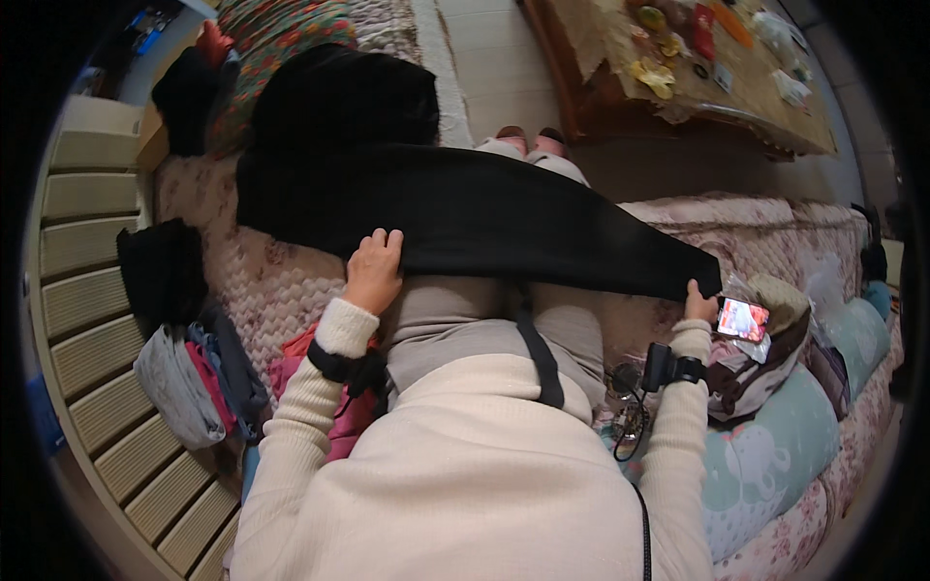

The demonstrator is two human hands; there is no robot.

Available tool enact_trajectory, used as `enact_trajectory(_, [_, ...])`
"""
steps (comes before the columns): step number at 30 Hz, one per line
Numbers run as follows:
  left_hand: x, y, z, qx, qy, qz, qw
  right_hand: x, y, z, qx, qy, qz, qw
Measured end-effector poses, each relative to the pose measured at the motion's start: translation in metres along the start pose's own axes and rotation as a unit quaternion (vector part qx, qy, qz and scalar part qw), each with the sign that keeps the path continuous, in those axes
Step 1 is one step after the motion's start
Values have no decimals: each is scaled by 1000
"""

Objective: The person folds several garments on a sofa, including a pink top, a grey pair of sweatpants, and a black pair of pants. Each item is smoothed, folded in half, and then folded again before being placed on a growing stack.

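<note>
Black trousers (465, 208) lie stretched sideways across my lap and the bed, wide at the left and narrowing to a leg end at the right. A bulky black part (344, 97) is bunched beyond them; whether it belongs to the same garment I cannot tell. My left hand (375, 269) rests on the near edge of the cloth, its fingers extended and lying flat. At the narrow end my right hand (700, 302) pinches the hem corner. Right beside that hand is a phone (743, 320) with a lit screen.
Folded clothes (184, 382) and a black cloth pile (163, 271) stand by the slatted headboard (92, 324) at left. Pink clothing (349, 426) lies by my left hip. Green pillows (770, 465) are at right. A cluttered table (736, 107) stands beyond the bed.
</note>
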State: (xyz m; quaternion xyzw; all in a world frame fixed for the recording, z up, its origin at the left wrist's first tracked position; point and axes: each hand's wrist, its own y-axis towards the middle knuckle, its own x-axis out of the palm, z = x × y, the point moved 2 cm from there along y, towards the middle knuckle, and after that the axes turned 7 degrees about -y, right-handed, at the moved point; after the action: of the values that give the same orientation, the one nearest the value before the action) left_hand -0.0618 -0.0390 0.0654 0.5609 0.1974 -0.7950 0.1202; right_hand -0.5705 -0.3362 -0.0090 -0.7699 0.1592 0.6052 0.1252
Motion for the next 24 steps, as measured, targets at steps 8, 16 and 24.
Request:
enact_trajectory(8, [17, -25, -32, -75, -38, 78, 993, 13, 25, 2, -60, 49, 75, 994])
enact_trajectory(16, [22, -48, -44, -264, -93, 98, 955, 25, 38, 20, 137, 285, -75, 946])
enact_trajectory(24, [30, -65, -59, -328, -37, 20, 944, 39, 38, 38, 232, 370, -87, 895])
